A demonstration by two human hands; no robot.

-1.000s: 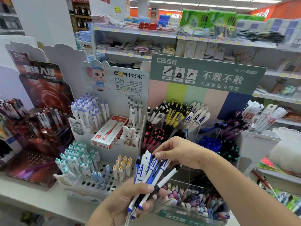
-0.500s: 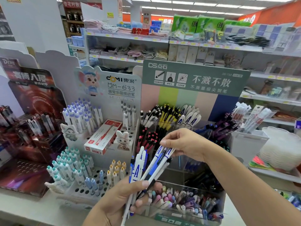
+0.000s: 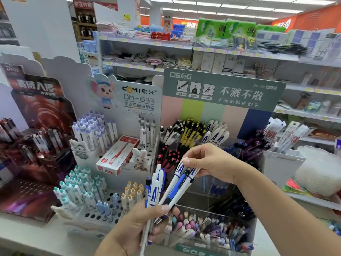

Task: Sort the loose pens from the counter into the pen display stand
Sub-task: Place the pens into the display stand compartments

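My left hand (image 3: 134, 228) grips a bundle of white and blue pens (image 3: 156, 189) by their lower ends, low in the middle of the view. My right hand (image 3: 208, 161) pinches the tops of two or three of those pens (image 3: 181, 179) and holds them fanned out to the right of the bundle. Right behind my hands stands the clear pen display stand (image 3: 248, 228) with a green header card (image 3: 221, 89). Its upper compartments hold black, yellow, and matching white and blue pens (image 3: 215, 133). The stand's middle compartments are partly hidden by my right arm.
A white pegboard stand (image 3: 103, 217) with teal, purple and yellow pens and a red pen box (image 3: 118, 156) sits to the left. A dark red stand (image 3: 36, 145) is at far left. A white bin (image 3: 282, 163) and store shelves lie to the right and behind.
My right hand has lifted the pinched pens up and to the right, fanning them away from the bundle. My left hand has kept its grip. The camera has moved slightly.
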